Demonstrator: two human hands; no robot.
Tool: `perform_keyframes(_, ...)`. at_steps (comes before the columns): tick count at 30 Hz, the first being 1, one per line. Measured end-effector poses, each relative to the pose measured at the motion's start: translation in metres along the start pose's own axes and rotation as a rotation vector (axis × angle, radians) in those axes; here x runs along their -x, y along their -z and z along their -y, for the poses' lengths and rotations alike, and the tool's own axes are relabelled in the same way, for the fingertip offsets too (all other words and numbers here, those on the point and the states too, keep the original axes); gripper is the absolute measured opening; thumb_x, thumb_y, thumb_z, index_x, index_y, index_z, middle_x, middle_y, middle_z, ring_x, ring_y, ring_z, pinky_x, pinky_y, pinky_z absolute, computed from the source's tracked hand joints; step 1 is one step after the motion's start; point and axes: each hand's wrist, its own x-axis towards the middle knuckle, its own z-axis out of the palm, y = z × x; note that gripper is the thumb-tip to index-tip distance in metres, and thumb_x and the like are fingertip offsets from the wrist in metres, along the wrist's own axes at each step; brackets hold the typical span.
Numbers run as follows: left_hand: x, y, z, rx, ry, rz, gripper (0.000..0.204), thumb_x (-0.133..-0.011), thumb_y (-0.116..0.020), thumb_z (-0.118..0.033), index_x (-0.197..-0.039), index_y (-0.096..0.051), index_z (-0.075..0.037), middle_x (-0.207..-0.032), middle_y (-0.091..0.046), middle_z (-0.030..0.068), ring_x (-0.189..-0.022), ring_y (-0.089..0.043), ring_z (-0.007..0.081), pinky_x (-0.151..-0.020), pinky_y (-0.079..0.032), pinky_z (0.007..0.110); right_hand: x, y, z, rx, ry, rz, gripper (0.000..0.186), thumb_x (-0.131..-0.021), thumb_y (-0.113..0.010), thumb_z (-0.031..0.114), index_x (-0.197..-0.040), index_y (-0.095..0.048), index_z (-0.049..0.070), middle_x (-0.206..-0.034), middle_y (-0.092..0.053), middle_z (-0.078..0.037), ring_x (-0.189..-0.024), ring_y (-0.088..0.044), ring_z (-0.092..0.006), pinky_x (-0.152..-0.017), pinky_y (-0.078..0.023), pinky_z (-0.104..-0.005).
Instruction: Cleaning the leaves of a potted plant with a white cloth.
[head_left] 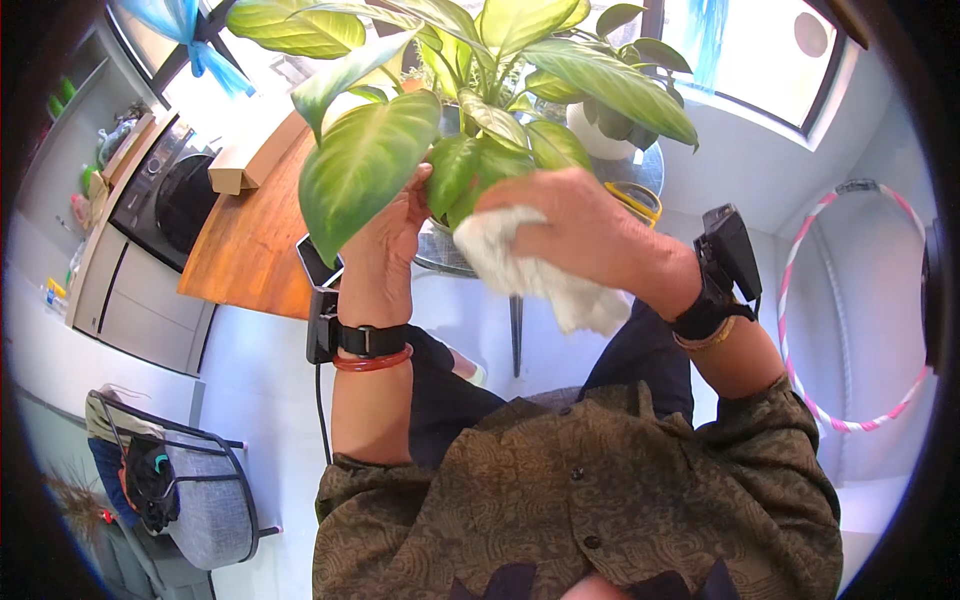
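A leafy potted plant (365, 160) with broad, pale-centred green leaves fills the upper middle, on a small round glass table (445, 255). My left hand (405, 220) is raised among the lower leaves, its fingers closed on a green leaf (460, 180) near the centre. My right hand (575, 225) grips a crumpled white cloth (565, 295) against the front of that leaf, covering part of it. Both wrists carry strapped black devices and bangles. A yellow-handled object, possibly scissors (640, 197), lies just right of my right hand.
A wooden tabletop (235, 255) with a cardboard box (240, 175) is at left. Behind are another plant in a white pot (590, 135) and windows. A chair holding bags (205, 500) stands lower left. A striped hoop (850, 420) leans at right. Shelves (70, 130) line the left wall.
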Motion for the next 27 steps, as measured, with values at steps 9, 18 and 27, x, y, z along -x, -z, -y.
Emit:
perform_keyframes(9, 0.021, -0.012, -0.011, 0.007, 0.042, 0.027, 0.028, -0.09, -0.049, -0.004, -0.114, -0.053, 0.009, -0.099, -0.065, 0.0165, -0.082, -0.066, 0.0201, -0.072, -0.056, 0.031, 0.006, -0.005, -0.006, 0.048, 0.082, -0.25, 0.032, -0.07, -0.056, 0.009, -0.101, -0.062, 0.003, -0.086, -0.062, -0.022, -0.082, -0.06, -0.0384, -0.075, -0.048, -0.0429)
perform_keyframes(18, 0.021, -0.014, -0.001, 0.106, 0.044, 0.047, 0.028, -0.09, -0.048, -0.004, -0.116, -0.052, 0.006, -0.103, -0.063, 0.0152, -0.087, -0.064, 0.0198, -0.079, -0.054, 0.03, -0.021, -0.033, -0.006, 0.378, 0.144, -0.412, 0.016, -0.073, -0.06, 0.012, -0.088, -0.06, 0.008, -0.086, -0.061, -0.014, -0.086, -0.059, -0.0324, -0.077, -0.05, -0.0422)
perform_keyframes(27, 0.037, -0.023, -0.024, 0.407, 0.109, 0.315, 0.022, -0.092, -0.038, -0.006, -0.106, -0.047, 0.009, -0.107, -0.058, 0.0232, -0.109, -0.057, 0.0361, -0.096, -0.047, 0.043, 0.018, -0.043, -0.012, -0.031, 0.053, -0.107, 0.029, -0.069, -0.059, 0.006, -0.098, -0.063, 0.006, -0.086, -0.064, -0.017, -0.083, -0.063, -0.0307, -0.073, -0.05, -0.0396)
